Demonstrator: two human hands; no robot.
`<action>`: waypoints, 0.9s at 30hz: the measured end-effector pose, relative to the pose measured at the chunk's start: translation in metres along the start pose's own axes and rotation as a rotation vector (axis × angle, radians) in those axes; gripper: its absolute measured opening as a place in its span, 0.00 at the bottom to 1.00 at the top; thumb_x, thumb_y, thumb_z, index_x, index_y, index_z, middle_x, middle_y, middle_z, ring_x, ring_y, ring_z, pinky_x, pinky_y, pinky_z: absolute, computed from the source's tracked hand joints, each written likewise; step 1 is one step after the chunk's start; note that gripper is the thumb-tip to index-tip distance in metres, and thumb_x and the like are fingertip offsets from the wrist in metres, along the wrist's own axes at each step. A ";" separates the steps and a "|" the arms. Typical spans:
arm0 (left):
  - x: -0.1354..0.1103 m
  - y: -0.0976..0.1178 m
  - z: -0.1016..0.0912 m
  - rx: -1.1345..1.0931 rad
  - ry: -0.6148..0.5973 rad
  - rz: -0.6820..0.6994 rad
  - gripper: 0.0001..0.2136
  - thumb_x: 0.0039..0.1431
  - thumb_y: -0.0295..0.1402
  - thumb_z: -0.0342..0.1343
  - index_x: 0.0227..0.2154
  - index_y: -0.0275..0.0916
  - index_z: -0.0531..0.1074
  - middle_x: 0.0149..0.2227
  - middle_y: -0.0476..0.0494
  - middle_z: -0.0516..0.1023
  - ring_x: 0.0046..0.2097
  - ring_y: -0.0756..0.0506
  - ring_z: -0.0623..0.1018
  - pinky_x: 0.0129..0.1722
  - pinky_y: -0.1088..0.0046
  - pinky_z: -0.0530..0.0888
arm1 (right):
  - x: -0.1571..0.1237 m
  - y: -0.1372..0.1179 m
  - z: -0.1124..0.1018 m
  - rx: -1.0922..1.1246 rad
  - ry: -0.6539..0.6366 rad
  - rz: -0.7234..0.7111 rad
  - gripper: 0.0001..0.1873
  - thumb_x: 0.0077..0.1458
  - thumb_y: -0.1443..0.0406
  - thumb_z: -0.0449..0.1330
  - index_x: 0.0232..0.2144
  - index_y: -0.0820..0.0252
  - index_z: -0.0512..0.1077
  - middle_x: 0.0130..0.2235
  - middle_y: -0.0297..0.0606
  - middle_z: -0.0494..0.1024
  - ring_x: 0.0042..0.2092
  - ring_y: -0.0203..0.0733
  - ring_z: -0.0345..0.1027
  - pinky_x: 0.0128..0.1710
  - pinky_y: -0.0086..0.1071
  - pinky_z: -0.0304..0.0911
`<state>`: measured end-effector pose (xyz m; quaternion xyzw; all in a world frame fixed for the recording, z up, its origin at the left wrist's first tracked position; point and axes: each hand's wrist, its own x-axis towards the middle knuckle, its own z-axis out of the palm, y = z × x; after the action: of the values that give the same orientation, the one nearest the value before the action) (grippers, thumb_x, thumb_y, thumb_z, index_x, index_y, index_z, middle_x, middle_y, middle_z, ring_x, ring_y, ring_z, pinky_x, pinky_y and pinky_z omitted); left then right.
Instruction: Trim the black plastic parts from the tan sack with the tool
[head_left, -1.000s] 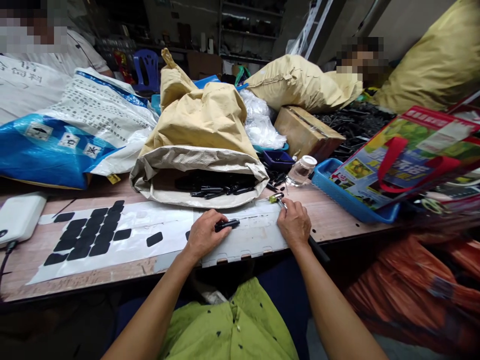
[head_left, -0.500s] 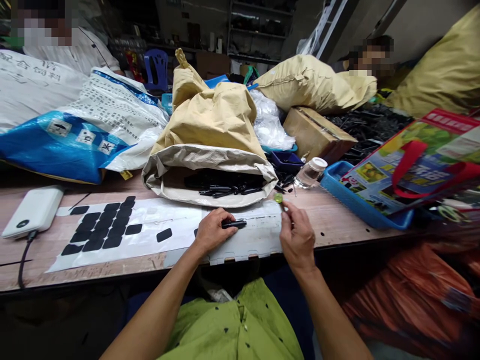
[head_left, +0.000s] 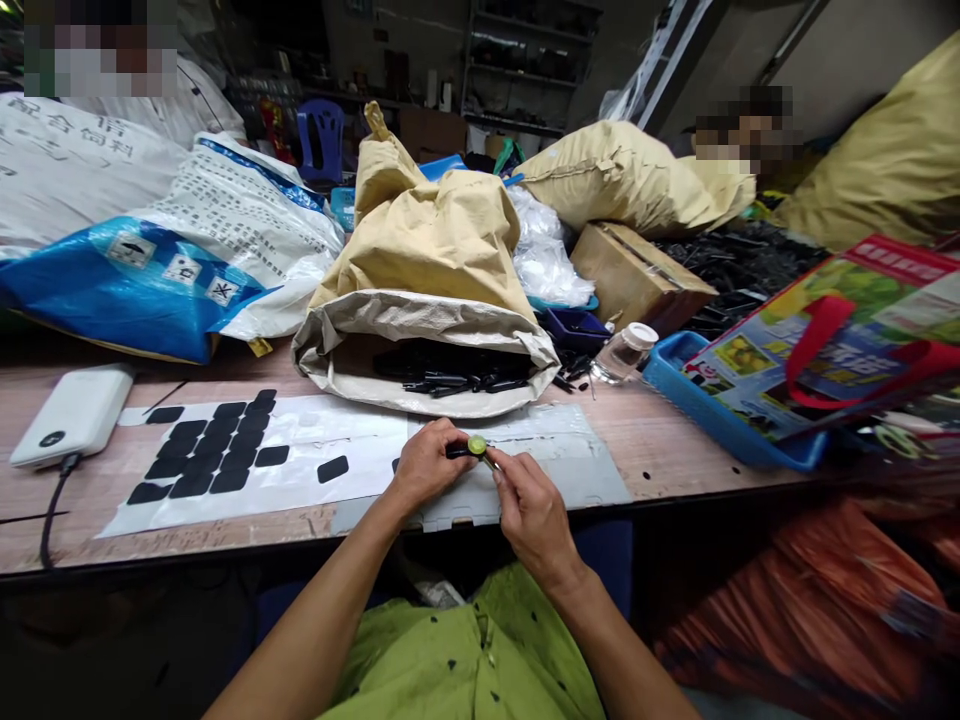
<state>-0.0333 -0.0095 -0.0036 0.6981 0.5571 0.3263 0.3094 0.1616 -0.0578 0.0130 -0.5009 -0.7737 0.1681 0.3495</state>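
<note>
My left hand [head_left: 429,462] is closed around a slim black tubular piece [head_left: 454,453], held low over the grey-white board [head_left: 589,465]. In my right hand [head_left: 536,515] is a thin tool with a round yellow-green end [head_left: 477,446], pinched by its narrow shaft. That round end overlaps the tip of the black piece in view; whether they touch I cannot tell. Behind my hands lies a beige sack [head_left: 442,245], its mouth facing me, with several black pieces [head_left: 442,383] of similar look inside.
Left of my hands, black rounded squares [head_left: 237,460] lie on a white sheet [head_left: 300,480]. A white power bank [head_left: 75,415] with a cable sits further left. On the right are a lidded clear jar [head_left: 624,355] and a blue basket [head_left: 712,410] holding a printed bag. Two people are beyond the sacks.
My right hand has moved left with the tool, bringing its round end to the tip of the black piece. My left hand keeps its hold. The view has shifted slightly.
</note>
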 end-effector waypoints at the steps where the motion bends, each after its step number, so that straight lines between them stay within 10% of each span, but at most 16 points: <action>1: 0.000 0.000 0.000 -0.004 -0.001 0.002 0.05 0.54 0.29 0.66 0.34 0.42 0.81 0.35 0.49 0.75 0.42 0.45 0.75 0.42 0.70 0.69 | 0.000 0.001 -0.002 0.000 0.017 0.008 0.20 0.70 0.67 0.50 0.58 0.57 0.73 0.44 0.42 0.78 0.47 0.43 0.74 0.49 0.36 0.70; 14: 0.000 -0.004 0.001 0.008 0.010 0.019 0.07 0.54 0.32 0.65 0.37 0.42 0.81 0.35 0.48 0.76 0.42 0.44 0.75 0.43 0.68 0.69 | 0.000 0.013 -0.020 0.044 0.138 0.081 0.18 0.69 0.65 0.52 0.56 0.56 0.75 0.47 0.42 0.79 0.51 0.43 0.73 0.53 0.36 0.67; 27: -0.002 0.003 0.001 0.074 0.043 0.014 0.07 0.52 0.30 0.64 0.36 0.42 0.78 0.36 0.48 0.77 0.42 0.44 0.75 0.43 0.68 0.70 | 0.036 0.118 -0.053 -0.622 0.220 0.326 0.17 0.62 0.67 0.56 0.49 0.58 0.79 0.40 0.44 0.77 0.43 0.47 0.63 0.43 0.36 0.56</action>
<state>-0.0311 -0.0121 -0.0027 0.7058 0.5705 0.3226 0.2688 0.2675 0.0218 -0.0091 -0.7150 -0.6556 -0.0766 0.2303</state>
